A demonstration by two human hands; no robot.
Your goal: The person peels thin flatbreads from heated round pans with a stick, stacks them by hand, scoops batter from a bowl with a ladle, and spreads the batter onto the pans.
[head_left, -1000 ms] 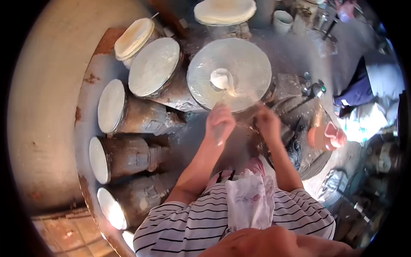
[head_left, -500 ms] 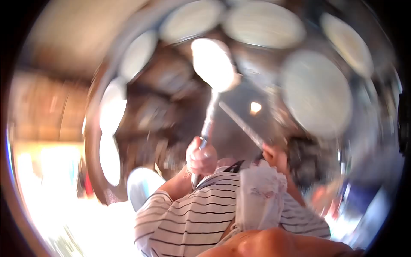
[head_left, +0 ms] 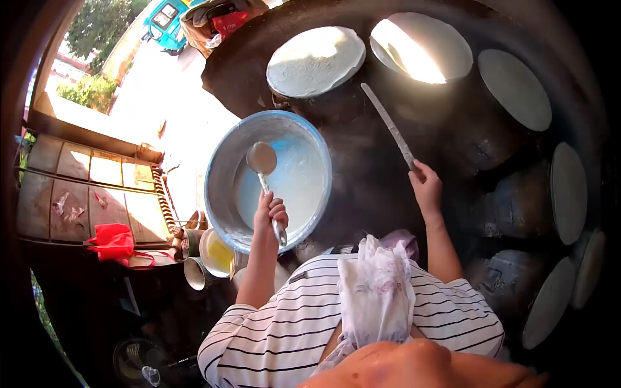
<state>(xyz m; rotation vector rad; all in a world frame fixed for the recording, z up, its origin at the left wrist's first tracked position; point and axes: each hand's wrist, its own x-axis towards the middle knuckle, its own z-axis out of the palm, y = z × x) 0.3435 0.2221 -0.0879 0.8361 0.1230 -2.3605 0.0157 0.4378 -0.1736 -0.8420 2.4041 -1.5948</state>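
Note:
My left hand [head_left: 268,212] is closed around the handle of a ladle [head_left: 262,158]. Pale batter coats or fills the ladle's bowl; I cannot tell how full it is. It is held over a large blue-rimmed basin [head_left: 325,171] with whitish liquid batter [head_left: 301,184] inside. In my right hand [head_left: 425,184] is a long, flat, thin spatula [head_left: 388,123], gripped at its near end and pointing up and left, apart from the pans. Beyond its tip lie a round white flatbread-like sheet [head_left: 315,63] and another white round [head_left: 414,52], partly in bright sun.
More pale rounds [head_left: 515,90] curve along the right side on dark, round cooking stands [head_left: 521,204]. Left of the basin are a small bucket [head_left: 215,252] with something yellow, a red bag [head_left: 111,242] and a tiled ledge [head_left: 71,181]. A fan [head_left: 139,362] stands at lower left.
My view has swung left and the blur is gone. The ladle, earlier raised among the white rounds, is now over the basin. Both hands keep hold of their tools.

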